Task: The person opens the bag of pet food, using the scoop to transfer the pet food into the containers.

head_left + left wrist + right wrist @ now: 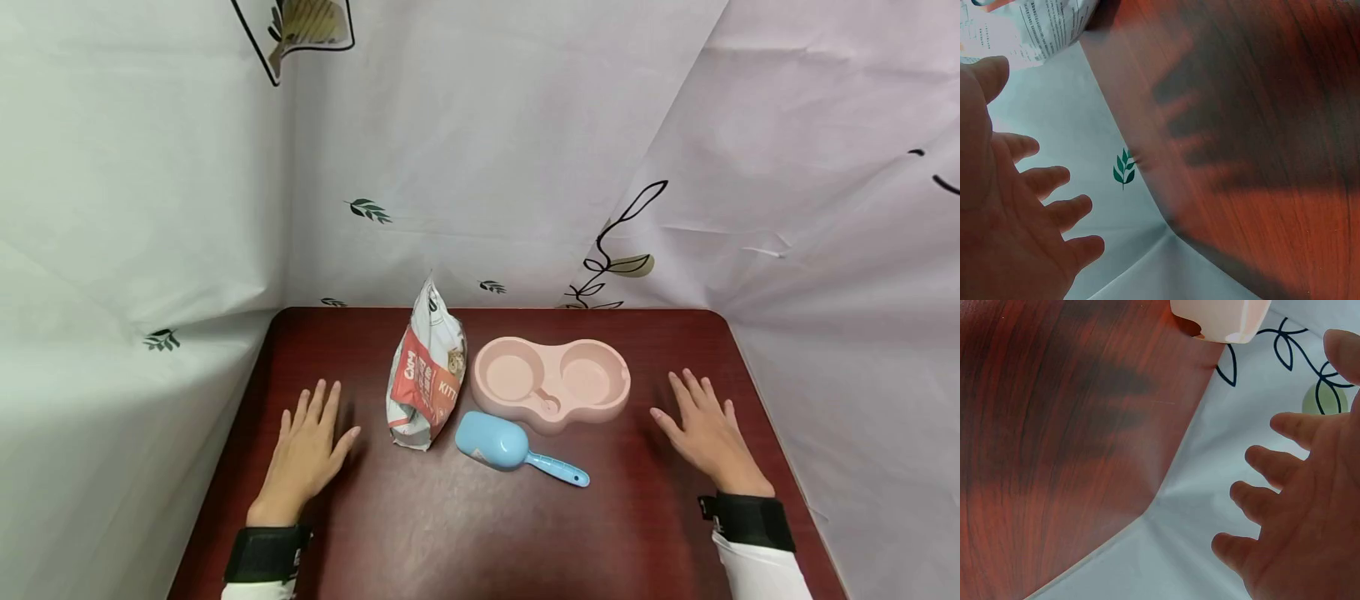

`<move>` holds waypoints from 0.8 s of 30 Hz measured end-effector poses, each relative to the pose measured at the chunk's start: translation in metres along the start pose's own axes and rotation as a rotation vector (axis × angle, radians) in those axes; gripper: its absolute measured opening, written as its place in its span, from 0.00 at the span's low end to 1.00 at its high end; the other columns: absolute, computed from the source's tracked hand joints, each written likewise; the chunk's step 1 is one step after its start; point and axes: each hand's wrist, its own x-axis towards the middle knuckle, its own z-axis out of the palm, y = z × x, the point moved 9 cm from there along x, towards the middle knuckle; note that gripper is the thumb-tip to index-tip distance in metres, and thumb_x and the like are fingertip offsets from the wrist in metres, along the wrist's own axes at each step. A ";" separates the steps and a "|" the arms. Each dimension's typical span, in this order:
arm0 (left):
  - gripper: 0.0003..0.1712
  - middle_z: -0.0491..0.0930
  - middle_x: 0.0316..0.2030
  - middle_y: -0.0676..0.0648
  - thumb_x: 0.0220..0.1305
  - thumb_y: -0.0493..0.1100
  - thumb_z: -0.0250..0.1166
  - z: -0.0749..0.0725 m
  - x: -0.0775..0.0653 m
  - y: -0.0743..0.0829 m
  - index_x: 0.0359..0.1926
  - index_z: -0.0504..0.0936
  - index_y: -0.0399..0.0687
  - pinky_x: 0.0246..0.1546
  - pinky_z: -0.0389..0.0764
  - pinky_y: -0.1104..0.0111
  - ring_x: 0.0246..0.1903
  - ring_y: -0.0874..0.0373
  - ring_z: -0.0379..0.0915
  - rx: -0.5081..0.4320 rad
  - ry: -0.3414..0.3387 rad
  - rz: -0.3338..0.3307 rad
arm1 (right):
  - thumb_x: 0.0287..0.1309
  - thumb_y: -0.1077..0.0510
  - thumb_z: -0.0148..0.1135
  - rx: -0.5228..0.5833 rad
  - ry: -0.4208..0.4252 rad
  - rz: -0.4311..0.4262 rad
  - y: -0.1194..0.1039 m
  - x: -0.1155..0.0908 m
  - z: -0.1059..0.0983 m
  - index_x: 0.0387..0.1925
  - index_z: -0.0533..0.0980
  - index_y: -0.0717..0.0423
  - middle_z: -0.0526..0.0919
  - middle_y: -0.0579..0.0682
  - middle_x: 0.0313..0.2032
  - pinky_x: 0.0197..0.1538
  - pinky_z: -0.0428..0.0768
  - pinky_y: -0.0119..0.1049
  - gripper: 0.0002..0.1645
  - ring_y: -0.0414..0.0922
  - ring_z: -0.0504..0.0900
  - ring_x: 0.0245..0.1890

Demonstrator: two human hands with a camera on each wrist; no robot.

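On the left side of the table my left hand (303,454) is held palm down, fingers spread and holding nothing. My right hand (711,433) is spread the same way on the right side. Nearest the left hand stands a white and red bag of kitten food (427,375), its top pinched to a point. A pink double pet bowl (551,358) sits right of the bag, nearest the right hand. In front of the bowl lies a light blue scoop (495,440), its rounded back up and its handle toward the right. Both wrist views show a palm and spread fingers above the table.
The dark red wood-grain table (480,542) has rounded back corners. A pale cloth (480,150) with leaf prints hangs behind it and along both sides. Black bands (753,521) circle the wrists over white sleeves.
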 end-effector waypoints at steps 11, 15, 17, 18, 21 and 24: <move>0.44 0.53 0.78 0.30 0.76 0.57 0.59 -0.002 0.001 0.002 0.81 0.55 0.41 0.70 0.52 0.29 0.77 0.28 0.47 -0.031 -0.003 0.007 | 0.76 0.40 0.53 0.104 0.026 -0.059 -0.021 -0.003 -0.002 0.81 0.51 0.62 0.50 0.69 0.79 0.70 0.44 0.79 0.47 0.69 0.44 0.80; 0.44 0.54 0.78 0.31 0.76 0.57 0.58 -0.008 0.004 0.008 0.81 0.55 0.41 0.70 0.52 0.30 0.77 0.29 0.47 -0.041 0.018 0.020 | 0.75 0.42 0.55 0.139 0.024 -0.097 -0.041 0.001 -0.004 0.81 0.51 0.61 0.50 0.67 0.80 0.72 0.44 0.76 0.47 0.68 0.45 0.80; 0.43 0.55 0.78 0.31 0.76 0.57 0.59 -0.013 0.006 0.012 0.81 0.55 0.41 0.70 0.53 0.30 0.77 0.29 0.48 -0.043 0.027 0.028 | 0.75 0.41 0.56 0.147 0.024 -0.114 -0.051 0.004 -0.005 0.81 0.52 0.60 0.49 0.66 0.80 0.73 0.44 0.75 0.47 0.68 0.45 0.80; 0.43 0.55 0.78 0.31 0.76 0.56 0.59 -0.015 0.007 0.015 0.81 0.55 0.41 0.70 0.53 0.31 0.77 0.29 0.48 -0.043 0.033 0.033 | 0.75 0.41 0.56 0.151 0.025 -0.125 -0.056 0.005 -0.006 0.81 0.52 0.60 0.49 0.66 0.80 0.74 0.45 0.75 0.47 0.68 0.46 0.80; 0.42 0.56 0.78 0.30 0.76 0.55 0.59 -0.021 0.011 0.022 0.80 0.57 0.40 0.70 0.53 0.31 0.77 0.29 0.49 -0.052 0.045 0.049 | 0.75 0.40 0.55 0.163 0.026 -0.153 -0.068 0.009 -0.006 0.82 0.51 0.57 0.49 0.64 0.81 0.75 0.45 0.73 0.47 0.66 0.46 0.81; 0.41 0.57 0.77 0.30 0.76 0.54 0.59 -0.027 0.017 0.029 0.80 0.58 0.39 0.70 0.54 0.31 0.77 0.30 0.50 -0.059 0.057 0.067 | 0.75 0.41 0.56 0.178 0.026 -0.179 -0.079 0.013 -0.005 0.82 0.51 0.54 0.48 0.63 0.81 0.75 0.46 0.72 0.46 0.64 0.46 0.81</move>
